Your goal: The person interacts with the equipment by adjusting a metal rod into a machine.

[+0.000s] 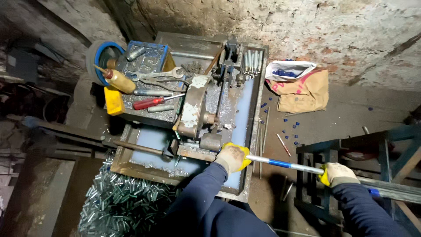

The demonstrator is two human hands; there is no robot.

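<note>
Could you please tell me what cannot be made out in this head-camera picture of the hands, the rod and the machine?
- Where the long metal rod with blue bands enters the worn grey machine: covered by the left hand in a yellow-palmed glove.
- The rod's far end: hidden past the right hand in a yellow-palmed glove.
- The heap of short shiny metal pieces: partly cut off by the bottom edge.

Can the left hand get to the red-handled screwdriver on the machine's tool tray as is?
Probably not as is: the left hand grips the metal tube at the machine. Freed, it likely could: the red-handled screwdriver lies uncovered on the tool tray, though the flywheel guard stands between.
</note>
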